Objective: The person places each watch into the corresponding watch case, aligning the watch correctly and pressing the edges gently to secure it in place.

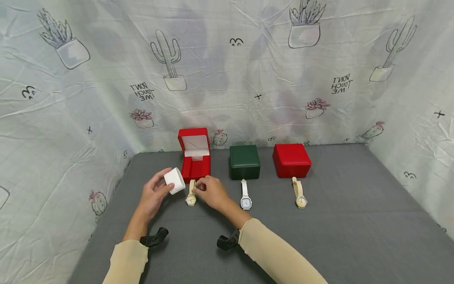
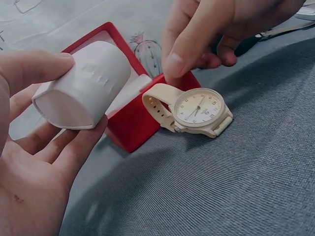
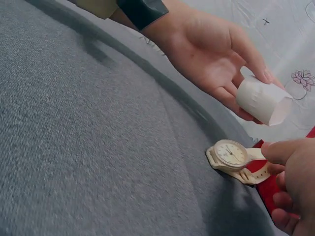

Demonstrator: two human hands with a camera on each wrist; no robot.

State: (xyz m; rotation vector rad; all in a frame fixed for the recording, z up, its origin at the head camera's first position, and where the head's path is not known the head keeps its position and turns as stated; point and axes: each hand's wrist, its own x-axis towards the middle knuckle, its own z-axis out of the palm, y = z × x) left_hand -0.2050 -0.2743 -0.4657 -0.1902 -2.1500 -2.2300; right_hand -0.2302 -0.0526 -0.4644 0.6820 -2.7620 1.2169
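My left hand (image 1: pixel 153 194) holds a white hollow watch cushion (image 1: pixel 175 181) between thumb and fingers. My right hand (image 1: pixel 212 191) is curled, its thumb and index fingertip at the strap of a cream wristwatch (image 2: pixel 199 108). Whether they pinch the strap is unclear. The watch lies on the table, its dial up and its strap bent into a loop. Just behind it stands a red watch box (image 1: pixel 196 168) with the lid raised and a white lining inside the lid.
A closed green box (image 1: pixel 244 161) and a closed red box (image 1: pixel 292 161) stand to the right. In front of them lie a white watch (image 1: pixel 245 197) and another cream watch (image 1: pixel 300 195). A grey cloth (image 1: pixel 340 232) covers the table, and a printed curtain (image 1: pixel 227 71) hangs behind.
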